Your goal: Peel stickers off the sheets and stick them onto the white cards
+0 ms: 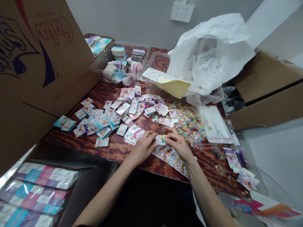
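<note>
On the wooden tabletop (pixel 111 148), scattered cards (pixel 101 118) lie beyond the forearms, which angle inward. The left hand (pixel 142 148) and right hand (pixel 178 146) both grasp a small card (pixel 160 139), pinching it from either side, just above a sticker sheet (pixel 169 159).

Small printed card (pixel 160 139) partly hidden behind fingertips (pixel 154 136)

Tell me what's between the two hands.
In the head view, a small printed card lies between the left hand and the right hand, pinched by the fingertips of both.
</note>
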A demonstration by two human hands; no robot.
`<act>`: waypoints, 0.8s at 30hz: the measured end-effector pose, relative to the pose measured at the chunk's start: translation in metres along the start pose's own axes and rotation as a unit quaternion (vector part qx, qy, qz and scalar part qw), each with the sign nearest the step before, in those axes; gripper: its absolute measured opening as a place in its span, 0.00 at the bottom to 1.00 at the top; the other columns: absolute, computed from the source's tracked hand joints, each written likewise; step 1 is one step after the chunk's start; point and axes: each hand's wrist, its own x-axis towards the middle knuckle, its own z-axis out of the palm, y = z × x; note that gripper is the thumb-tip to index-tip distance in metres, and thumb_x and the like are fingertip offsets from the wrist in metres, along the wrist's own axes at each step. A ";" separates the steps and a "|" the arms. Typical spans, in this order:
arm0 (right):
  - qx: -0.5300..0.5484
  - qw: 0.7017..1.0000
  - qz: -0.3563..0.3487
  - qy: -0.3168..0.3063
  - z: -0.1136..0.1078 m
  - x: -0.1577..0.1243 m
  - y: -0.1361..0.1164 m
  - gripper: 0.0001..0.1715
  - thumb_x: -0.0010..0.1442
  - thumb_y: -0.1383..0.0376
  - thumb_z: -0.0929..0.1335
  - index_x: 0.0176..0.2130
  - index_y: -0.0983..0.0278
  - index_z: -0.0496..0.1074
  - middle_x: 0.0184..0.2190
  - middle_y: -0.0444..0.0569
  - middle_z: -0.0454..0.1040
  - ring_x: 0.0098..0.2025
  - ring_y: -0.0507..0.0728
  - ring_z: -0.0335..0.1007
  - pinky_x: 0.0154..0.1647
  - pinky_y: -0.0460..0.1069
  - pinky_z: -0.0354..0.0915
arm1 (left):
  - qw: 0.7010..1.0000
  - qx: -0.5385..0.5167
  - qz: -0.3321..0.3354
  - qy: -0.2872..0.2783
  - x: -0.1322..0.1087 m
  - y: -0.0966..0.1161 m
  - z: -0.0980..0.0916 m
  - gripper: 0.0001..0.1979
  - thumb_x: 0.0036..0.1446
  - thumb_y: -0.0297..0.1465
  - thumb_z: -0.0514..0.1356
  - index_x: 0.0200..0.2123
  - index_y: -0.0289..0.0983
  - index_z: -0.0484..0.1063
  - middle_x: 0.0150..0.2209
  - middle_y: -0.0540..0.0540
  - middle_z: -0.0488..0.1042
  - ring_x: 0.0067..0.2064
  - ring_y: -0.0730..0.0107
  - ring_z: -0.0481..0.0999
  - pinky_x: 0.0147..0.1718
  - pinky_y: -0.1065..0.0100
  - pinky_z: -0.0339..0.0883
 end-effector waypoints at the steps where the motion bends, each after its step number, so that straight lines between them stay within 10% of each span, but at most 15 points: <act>1: -0.035 0.999 -0.020 0.008 0.001 0.001 -0.003 0.07 0.57 0.64 0.68 0.28 0.61 0.76 0.54 0.52 0.69 0.57 0.63 0.62 0.57 0.58 0.57 | 1.000 0.000 0.000 0.003 0.001 0.002 0.001 0.21 0.61 0.27 0.58 0.57 0.40 0.62 0.51 0.40 0.66 0.52 0.59 0.71 0.49 0.58 0.70; 6: -0.144 0.988 -0.053 0.031 0.005 0.014 -0.012 0.10 0.57 0.69 0.64 0.26 0.61 0.73 0.37 0.50 0.73 0.43 0.60 0.68 0.49 0.55 0.60 | 0.996 -0.041 -0.043 0.073 0.004 0.015 0.011 0.19 0.60 0.28 0.59 0.55 0.38 0.64 0.53 0.39 0.67 0.55 0.58 0.69 0.53 0.57 0.67; 13: 0.123 0.977 0.053 0.165 0.017 0.007 0.003 0.11 0.57 0.57 0.68 0.37 0.61 0.72 0.32 0.45 0.73 0.34 0.55 0.69 0.37 0.48 0.64 | 0.950 -0.215 -0.204 0.100 0.004 0.022 0.027 0.14 0.62 0.33 0.58 0.50 0.39 0.63 0.43 0.47 0.74 0.28 0.73 0.74 0.30 0.69 0.71; 18: 0.126 0.964 0.016 0.236 0.024 -0.008 0.009 0.08 0.57 0.59 0.70 0.36 0.60 0.72 0.33 0.46 0.72 0.36 0.55 0.68 0.37 0.48 0.65 | 0.976 -0.159 -0.112 0.097 0.002 0.028 0.022 0.21 0.63 0.31 0.57 0.59 0.43 0.61 0.47 0.44 0.73 0.40 0.66 0.75 0.42 0.65 0.70; 24: 0.055 0.990 -0.013 0.129 0.013 -0.011 -0.003 0.07 0.58 0.61 0.68 0.32 0.60 0.75 0.33 0.48 0.73 0.40 0.57 0.69 0.42 0.51 0.65 | 0.976 -0.203 -0.076 0.026 0.003 0.028 0.012 0.15 0.62 0.29 0.57 0.52 0.42 0.70 0.46 0.45 0.73 0.42 0.66 0.73 0.42 0.66 0.68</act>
